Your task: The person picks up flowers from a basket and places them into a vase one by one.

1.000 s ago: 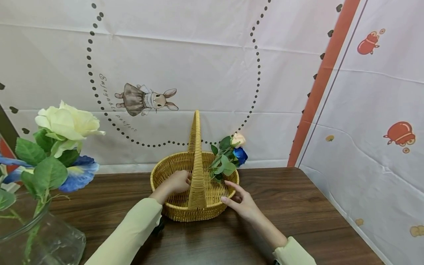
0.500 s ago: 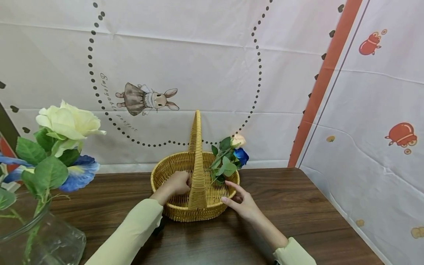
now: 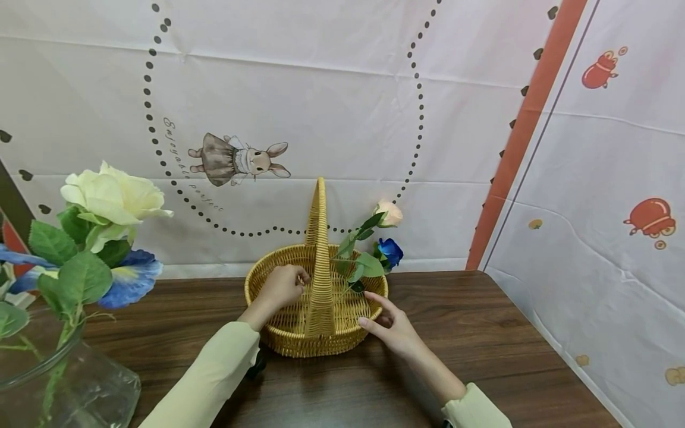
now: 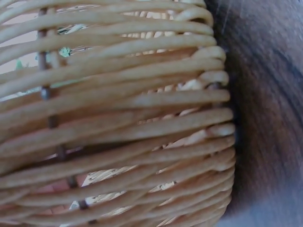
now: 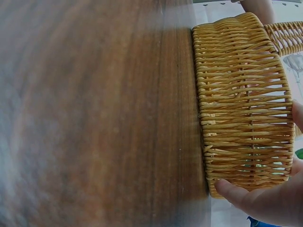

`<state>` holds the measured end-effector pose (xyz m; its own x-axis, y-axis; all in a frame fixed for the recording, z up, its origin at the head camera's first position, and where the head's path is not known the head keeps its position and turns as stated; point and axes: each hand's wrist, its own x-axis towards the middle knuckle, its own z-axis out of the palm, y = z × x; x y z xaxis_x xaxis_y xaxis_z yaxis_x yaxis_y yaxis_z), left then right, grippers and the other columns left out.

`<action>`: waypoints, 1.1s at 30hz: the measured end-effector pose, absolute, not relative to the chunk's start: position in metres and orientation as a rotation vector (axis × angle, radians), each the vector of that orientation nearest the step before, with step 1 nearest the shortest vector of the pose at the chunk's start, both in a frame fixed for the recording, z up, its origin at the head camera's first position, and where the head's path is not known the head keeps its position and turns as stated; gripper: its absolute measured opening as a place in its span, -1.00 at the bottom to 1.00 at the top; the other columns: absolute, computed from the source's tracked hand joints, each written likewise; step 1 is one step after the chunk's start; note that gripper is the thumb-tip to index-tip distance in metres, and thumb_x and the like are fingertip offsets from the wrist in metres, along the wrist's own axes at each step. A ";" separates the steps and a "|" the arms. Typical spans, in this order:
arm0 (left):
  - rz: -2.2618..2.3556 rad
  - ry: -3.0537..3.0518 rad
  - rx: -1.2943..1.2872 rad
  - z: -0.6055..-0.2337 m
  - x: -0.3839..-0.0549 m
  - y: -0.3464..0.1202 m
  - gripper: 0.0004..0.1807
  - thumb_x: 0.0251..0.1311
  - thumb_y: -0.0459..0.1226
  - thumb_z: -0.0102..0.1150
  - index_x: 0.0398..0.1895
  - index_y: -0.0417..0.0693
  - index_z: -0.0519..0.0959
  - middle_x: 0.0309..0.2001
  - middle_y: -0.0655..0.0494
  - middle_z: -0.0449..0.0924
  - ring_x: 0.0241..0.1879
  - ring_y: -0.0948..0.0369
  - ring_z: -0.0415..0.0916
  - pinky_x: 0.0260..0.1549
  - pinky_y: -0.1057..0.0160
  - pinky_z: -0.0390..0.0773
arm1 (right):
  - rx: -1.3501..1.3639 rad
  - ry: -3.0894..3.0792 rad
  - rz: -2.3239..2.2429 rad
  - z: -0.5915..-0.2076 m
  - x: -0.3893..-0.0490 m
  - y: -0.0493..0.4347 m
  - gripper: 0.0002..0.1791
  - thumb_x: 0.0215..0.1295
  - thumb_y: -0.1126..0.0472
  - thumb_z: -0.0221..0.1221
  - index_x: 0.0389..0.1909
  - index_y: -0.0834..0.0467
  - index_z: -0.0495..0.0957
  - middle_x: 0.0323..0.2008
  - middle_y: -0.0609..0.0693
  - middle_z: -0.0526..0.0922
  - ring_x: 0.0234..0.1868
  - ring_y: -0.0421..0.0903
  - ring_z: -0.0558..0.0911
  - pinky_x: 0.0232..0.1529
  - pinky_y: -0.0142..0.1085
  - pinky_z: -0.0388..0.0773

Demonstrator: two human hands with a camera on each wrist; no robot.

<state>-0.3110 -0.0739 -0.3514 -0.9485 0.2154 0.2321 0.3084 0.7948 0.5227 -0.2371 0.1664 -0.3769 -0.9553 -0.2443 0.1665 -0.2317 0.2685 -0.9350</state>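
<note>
A golden wicker basket (image 3: pixel 316 346) with a tall arched handle (image 3: pixel 321 267) stands on the wooden table. My left hand (image 3: pixel 280 289) is inside its left half with curled fingers, pinching the stem of a peach rose (image 3: pixel 389 214); the handle hides part of that stem. The bloom leans up over the right rim. Lower, a blue rose (image 3: pixel 390 252) hangs over the same rim. My right hand (image 3: pixel 393 330) grips the basket's right end between thumb and fingers. Woven basket wall (image 4: pixel 118 104) fills most of the left wrist view, hiding the left fingers there.
At the left front stands a glass vase (image 3: pixel 107 386) holding a cream rose (image 3: pixel 112 193) and blue-petalled flowers (image 3: pixel 131 282). A printed white cloth (image 3: pixel 342 119) hangs right behind the table (image 3: pixel 471 345). The basket handle arches between my two hands.
My left hand has risen slightly inside the basket, and the peach rose has swung up and right, apart from the blue one. The right hand and basket have stayed put.
</note>
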 end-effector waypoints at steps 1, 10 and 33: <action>-0.860 -2.817 -0.406 -0.351 -0.311 -0.074 -0.82 0.03 -0.48 0.10 -0.29 -0.16 0.61 -0.40 0.04 0.61 -0.61 0.27 0.38 -0.67 0.36 0.30 | -0.467 2.493 -1.835 -0.377 -0.237 0.166 -0.39 0.19 0.21 0.19 0.27 0.16 0.25 0.16 0.37 0.31 -0.03 0.10 0.53 -0.17 -0.30 0.46; -0.820 -2.713 -0.364 -0.336 -0.305 -0.079 -0.94 0.13 -0.28 0.19 -0.39 -0.08 0.61 -0.50 0.12 0.58 -0.63 0.28 0.38 -0.58 0.29 0.40 | -0.446 2.513 -1.818 -0.377 -0.237 0.167 -0.38 0.19 0.19 0.19 0.27 0.14 0.25 0.22 0.34 0.26 0.01 0.13 0.51 -0.13 -0.19 0.48; -1.073 -2.722 -0.430 -0.299 -0.281 -0.117 -0.91 0.05 -0.33 0.23 -0.40 -0.19 0.61 -0.47 0.08 0.57 -0.45 0.22 0.46 -0.39 0.24 0.49 | -0.460 2.504 -1.816 -0.377 -0.237 0.167 -0.38 0.19 0.20 0.19 0.27 0.16 0.25 0.22 0.34 0.27 0.04 0.15 0.49 -0.08 -0.16 0.49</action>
<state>-0.2810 -0.1165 -0.2987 -0.9411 0.1989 0.2736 0.3321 0.6971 0.6355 -0.2367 0.1670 -0.3774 -0.9567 -0.2436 0.1594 -0.2272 0.2824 -0.9320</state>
